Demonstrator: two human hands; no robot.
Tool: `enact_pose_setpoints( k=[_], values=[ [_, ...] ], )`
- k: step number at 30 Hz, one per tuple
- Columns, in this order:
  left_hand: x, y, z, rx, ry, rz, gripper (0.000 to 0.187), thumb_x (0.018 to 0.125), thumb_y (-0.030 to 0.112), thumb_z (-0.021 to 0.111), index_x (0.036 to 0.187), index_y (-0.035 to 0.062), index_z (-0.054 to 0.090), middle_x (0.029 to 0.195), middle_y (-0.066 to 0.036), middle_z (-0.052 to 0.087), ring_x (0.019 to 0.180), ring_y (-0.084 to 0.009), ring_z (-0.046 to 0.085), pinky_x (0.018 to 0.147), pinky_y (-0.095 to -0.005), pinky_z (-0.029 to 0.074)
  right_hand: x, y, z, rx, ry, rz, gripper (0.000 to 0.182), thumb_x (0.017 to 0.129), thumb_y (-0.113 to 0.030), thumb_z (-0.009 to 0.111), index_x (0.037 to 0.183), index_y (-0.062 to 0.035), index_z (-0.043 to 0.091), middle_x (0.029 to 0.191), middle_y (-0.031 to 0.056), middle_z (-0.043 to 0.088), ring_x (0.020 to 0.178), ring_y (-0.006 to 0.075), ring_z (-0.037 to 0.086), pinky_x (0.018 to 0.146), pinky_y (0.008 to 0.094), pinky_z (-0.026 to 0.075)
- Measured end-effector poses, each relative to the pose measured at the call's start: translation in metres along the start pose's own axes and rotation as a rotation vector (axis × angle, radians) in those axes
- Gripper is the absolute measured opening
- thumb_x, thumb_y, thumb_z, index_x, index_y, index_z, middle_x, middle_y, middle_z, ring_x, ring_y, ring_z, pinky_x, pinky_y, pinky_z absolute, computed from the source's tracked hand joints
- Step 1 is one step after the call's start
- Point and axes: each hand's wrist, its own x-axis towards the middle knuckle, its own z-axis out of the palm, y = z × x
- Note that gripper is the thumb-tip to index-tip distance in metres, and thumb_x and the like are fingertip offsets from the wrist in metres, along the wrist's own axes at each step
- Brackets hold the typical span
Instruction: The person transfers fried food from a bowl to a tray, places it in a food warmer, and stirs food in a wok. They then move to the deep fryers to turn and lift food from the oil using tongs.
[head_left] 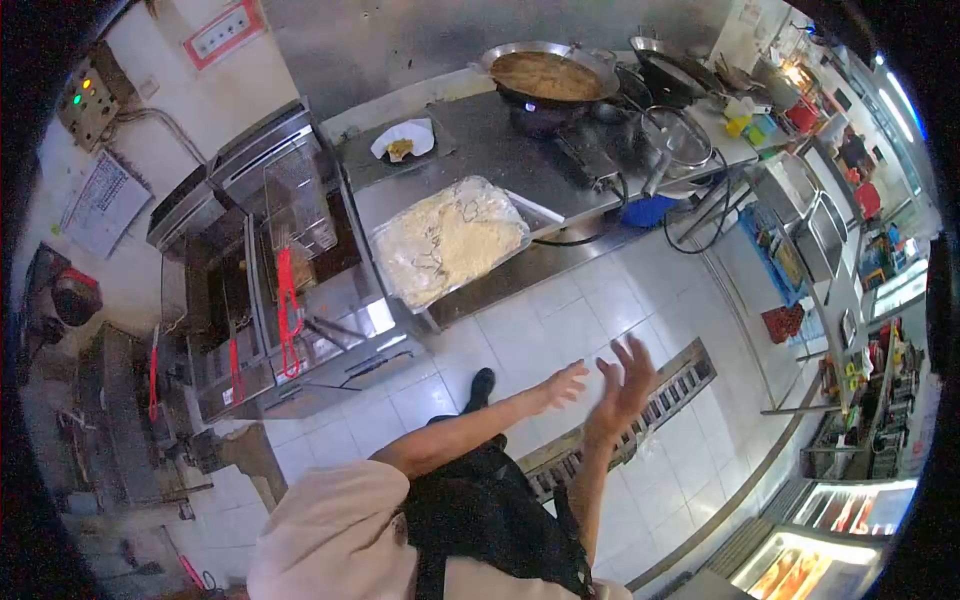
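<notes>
My left hand [562, 388] reaches across in front of my body, its fingers loosely apart and nothing in them. Close beside it, my right hand [622, 390] is raised with fingers spread, also holding nothing. Both are in the air above the tiled floor [440, 400] and a drain grate [672, 393]. The nearest thing on the counter is a metal tray [425, 302] of pale, flour-like powder [450, 240]. Beyond it lies a white paper [418, 130] with a little yellow-brown food on it.
At the left, a deep fryer [350, 345] holds a wire basket with a red handle [288, 310]. A large wok [545, 72] of brown liquid stands on the back counter. A strainer [678, 135] lies to its right. Lit display cases [810, 565] stand at lower right.
</notes>
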Motion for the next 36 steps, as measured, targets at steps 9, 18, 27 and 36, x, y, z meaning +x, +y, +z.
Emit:
enact_pose_setpoints(
  k=[9, 18, 27, 36],
  values=[
    [0.049, 0.213, -0.01, -0.698, 0.029, 0.092, 0.045, 0.088, 0.045, 0.04, 0.116, 0.0108, 0.05, 0.114, -0.01, 0.054, 0.104, -0.0258, 0.051, 0.088, -0.0441, 0.04, 0.008, 0.328, -0.151, -1.006, -0.161, 0.643, 0.043, 0.08, -0.033, 0.058, 0.107, -0.0002, 0.06, 0.101, 0.0228, 0.061, 0.097, 0.0353, 0.057, 0.086, 0.0412, 0.044],
    [0.225, 0.155, -0.029, -0.381, 0.004, -0.382, 0.038, 0.087, 0.036, 0.044, 0.114, 0.0097, 0.05, 0.108, -0.009, 0.056, 0.095, -0.0248, 0.055, 0.08, -0.0406, 0.046, -0.168, 0.35, -0.335, -0.184, 0.97, 1.386, 0.007, 0.075, -0.006, 0.052, 0.074, 0.0005, 0.049, 0.062, 0.0159, 0.054, 0.047, 0.0294, 0.057, 0.04, 0.0407, 0.05],
    [0.412, 0.071, -0.042, 0.034, 0.25, -0.603, 0.041, 0.084, 0.032, 0.051, 0.115, 0.0058, 0.047, 0.105, -0.011, 0.056, 0.086, -0.0272, 0.058, 0.071, -0.0414, 0.05, -0.105, 0.375, -0.28, -0.276, 0.687, 1.744, 0.024, 0.076, -0.024, 0.062, 0.087, -0.0017, 0.063, 0.077, 0.0128, 0.065, 0.059, 0.0249, 0.062, 0.048, 0.0357, 0.05],
    [0.515, 0.065, -0.092, 0.268, 0.384, -0.57, 0.034, 0.083, 0.032, 0.052, 0.11, 0.0116, 0.048, 0.101, -0.012, 0.054, 0.082, -0.0328, 0.055, 0.065, -0.0484, 0.048, 0.069, 0.481, -0.521, -0.569, 0.406, 1.592, 0.027, 0.07, -0.032, 0.058, 0.065, -0.0059, 0.065, 0.063, 0.0117, 0.064, 0.059, 0.0246, 0.062, 0.051, 0.036, 0.047]
  ],
)
